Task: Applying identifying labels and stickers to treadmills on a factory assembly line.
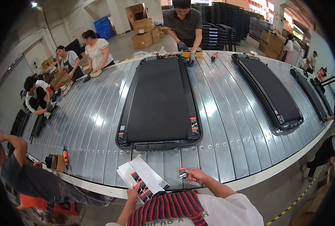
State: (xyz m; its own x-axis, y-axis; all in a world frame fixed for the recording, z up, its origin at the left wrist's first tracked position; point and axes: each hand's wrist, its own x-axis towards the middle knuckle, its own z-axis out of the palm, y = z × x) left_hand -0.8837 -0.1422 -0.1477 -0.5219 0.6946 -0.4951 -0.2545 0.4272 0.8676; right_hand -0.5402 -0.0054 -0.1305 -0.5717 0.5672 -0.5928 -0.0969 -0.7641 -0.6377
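Note:
My left hand (pixel 133 193) is closed on white label sheets (pixel 142 168), which carry several small red-and-black stickers and fan out over the near edge of the metal table. In my right hand (pixel 197 175), a single red-and-black sticker (pixel 183 173) is pinched between thumb and fingers, held just right of the sheets. Beyond both hands lies a flat black treadmill deck (pixel 158 101) with its near end toward me. Similar stickers (pixel 194 125) sit on its near right corner, and small labels show on its near left corner.
The slatted metal conveyor (pixel 220 113) curves across the view. At its far side a gloved person (pixel 182 26) works at the deck's far end. More decks (pixel 271 88) lie to the right. An orange power screwdriver (pixel 65 156) stands at left, beside another person; further workers line the left side.

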